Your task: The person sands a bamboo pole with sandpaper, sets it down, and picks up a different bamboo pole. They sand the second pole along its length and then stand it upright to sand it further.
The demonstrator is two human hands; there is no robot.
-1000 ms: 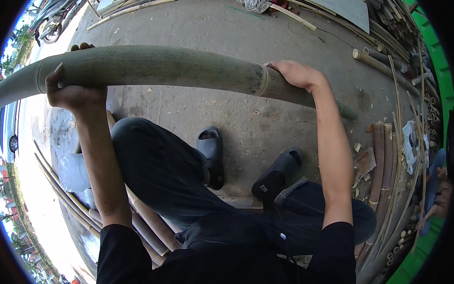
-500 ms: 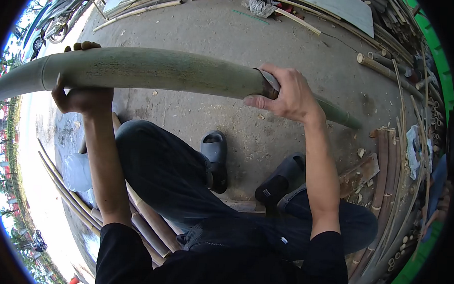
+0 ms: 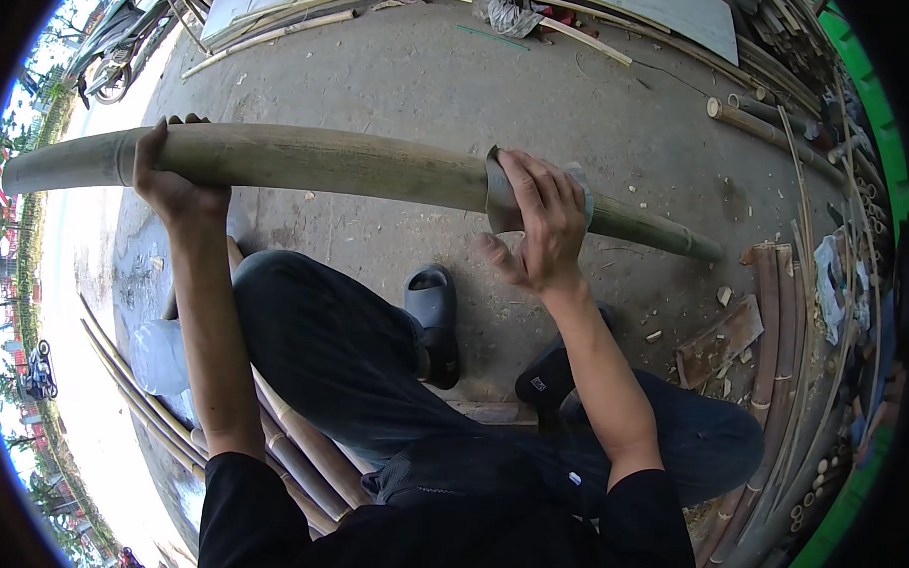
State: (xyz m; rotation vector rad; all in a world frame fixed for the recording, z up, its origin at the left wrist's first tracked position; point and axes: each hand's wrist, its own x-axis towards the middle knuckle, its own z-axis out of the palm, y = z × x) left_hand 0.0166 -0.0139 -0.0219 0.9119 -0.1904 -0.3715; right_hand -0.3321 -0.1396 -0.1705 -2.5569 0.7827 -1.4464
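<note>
A thick green bamboo pole [image 3: 329,159] lies across the view in front of me, its far right end low near the ground. My left hand [image 3: 185,189] is wrapped around it close to a node at the left. Around the pole, right of its middle, curls a thin grey sheet that looks like sandpaper [image 3: 502,194]. My right hand [image 3: 547,222] presses this sheet onto the pole with its fingers over the top, while the thumb stands off below. The sheet's underside against the pole is hidden.
Bamboo poles [image 3: 762,355] lie on the ground at my right, beside a broken brownish piece [image 3: 721,341] and scattered chips. More poles [image 3: 304,449] are under my left side, near a clear plastic container [image 3: 159,357]. Long strips [image 3: 283,43] lie along the back.
My right hand has shifted left along the pole with the sheet, and its thumb has lifted off. The pole sits slightly lower on the left and looks turned; my left thumb now lies over it.
</note>
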